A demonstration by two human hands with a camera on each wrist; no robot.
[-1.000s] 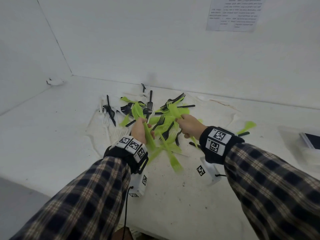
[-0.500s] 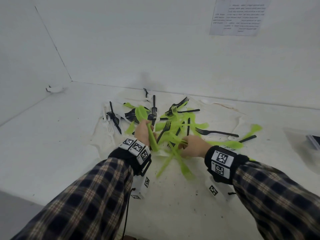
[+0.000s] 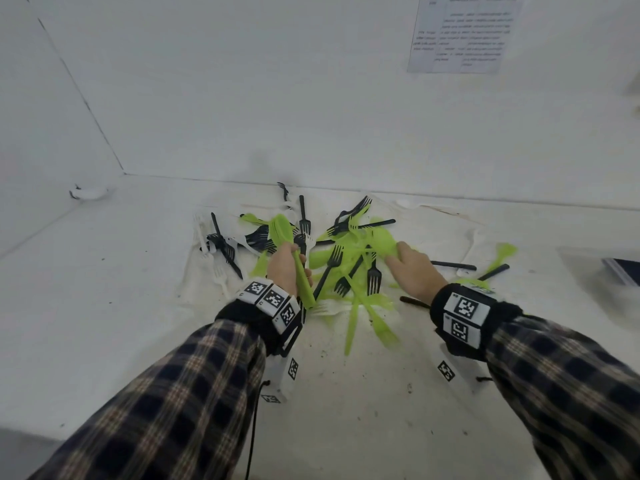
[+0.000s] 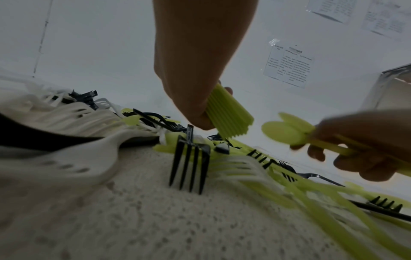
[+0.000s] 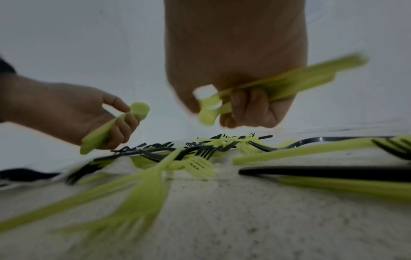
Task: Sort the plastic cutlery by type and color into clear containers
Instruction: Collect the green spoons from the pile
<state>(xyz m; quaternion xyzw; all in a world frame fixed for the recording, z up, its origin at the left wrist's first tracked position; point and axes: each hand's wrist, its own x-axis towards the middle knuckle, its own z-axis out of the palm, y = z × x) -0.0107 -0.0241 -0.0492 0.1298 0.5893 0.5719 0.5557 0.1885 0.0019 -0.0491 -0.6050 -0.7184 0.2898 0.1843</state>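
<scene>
A mixed pile of green, black and white plastic cutlery lies on a white cloth in the middle of the table. My left hand grips a stacked bundle of green spoons by the handles; the ribbed handle ends show in the left wrist view. My right hand hovers over the pile's right side and pinches a few green spoons, blurred by motion. A black fork lies just below my left hand.
A clear container with something dark in it stands at the right edge of the table. White walls close off the back and left. A paper sheet hangs on the back wall. Loose green forks lie near the cloth's front.
My right hand has lifted from the front of the pile and moved back and to the right, holding green spoons. The left hand keeps its bundle in about the same place.
</scene>
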